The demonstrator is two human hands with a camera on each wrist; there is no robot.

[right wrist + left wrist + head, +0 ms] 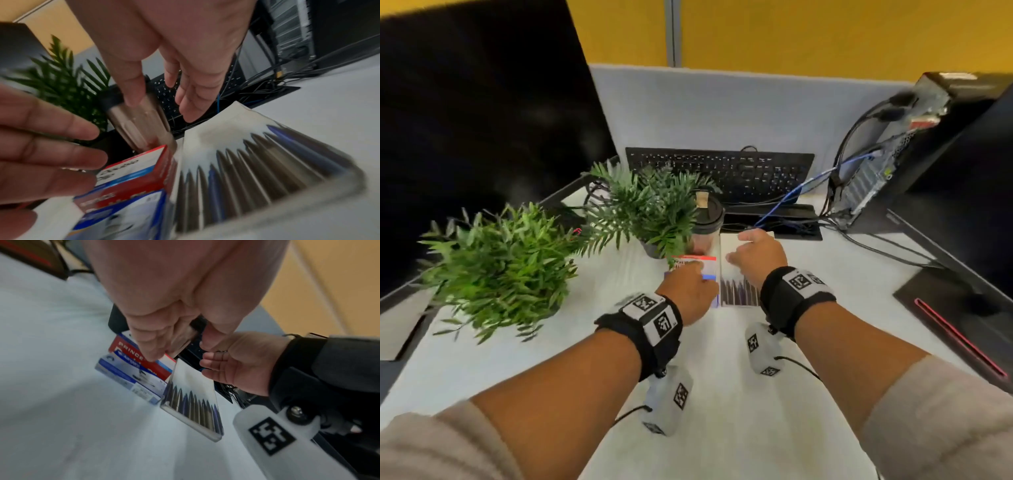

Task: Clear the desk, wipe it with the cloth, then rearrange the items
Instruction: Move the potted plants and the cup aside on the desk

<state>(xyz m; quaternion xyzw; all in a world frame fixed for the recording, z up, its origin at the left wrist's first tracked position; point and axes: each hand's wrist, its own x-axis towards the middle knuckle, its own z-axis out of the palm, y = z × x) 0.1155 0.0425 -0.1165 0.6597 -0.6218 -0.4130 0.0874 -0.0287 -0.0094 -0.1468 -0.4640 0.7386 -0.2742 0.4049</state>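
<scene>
Several items already crowd the desk (722,394) (no cloth visible), so rearranging seems underway: left hand (688,291) fingers straight over small boxes (697,265), right hand (755,257) relaxed over pen case (739,291)

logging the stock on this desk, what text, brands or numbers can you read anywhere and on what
"PRINCE": white letters on the red box under the left hand.
Blue and white box beneath it: print and label too blurred to read.
Clear pen case: no text visible.
Keyboard: single letters on the keys, among them "O", "K", "L"; the rest too small.
Wrist bands: black and white square code markers, no words.
Coffee cup: nothing legible.
</scene>
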